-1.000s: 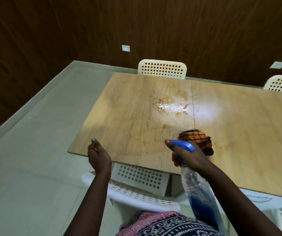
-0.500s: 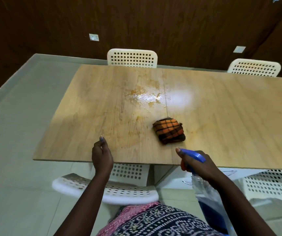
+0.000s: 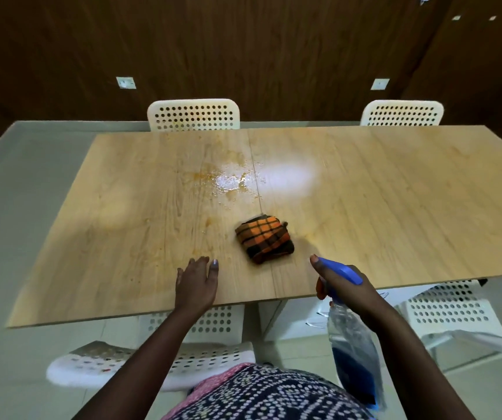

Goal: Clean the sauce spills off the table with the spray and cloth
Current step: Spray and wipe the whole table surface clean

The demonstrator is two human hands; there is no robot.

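Observation:
A folded orange-and-black checked cloth (image 3: 264,239) lies near the middle of the wooden table (image 3: 395,213). Beyond it, an orange sauce spill (image 3: 228,183) glistens wet around the table's centre seam, with faint orange smears spreading toward the near left. My right hand (image 3: 346,291) grips a clear spray bottle (image 3: 354,347) with a blue head and blue liquid, at the table's near edge, right of the cloth. My left hand (image 3: 196,283) is over the near edge with its fingers spread, a little left of the cloth and apart from it.
Two white perforated chairs (image 3: 193,115) (image 3: 402,113) stand at the far side against a dark wooden wall. More white chairs (image 3: 149,359) (image 3: 449,310) sit tucked under the near edge in front of me. Pale floor lies to the left.
My view has swung right and pulled back. My left hand has opened out from a loose curl and moved forward over the table edge toward the cloth. The bottle stays in my right hand.

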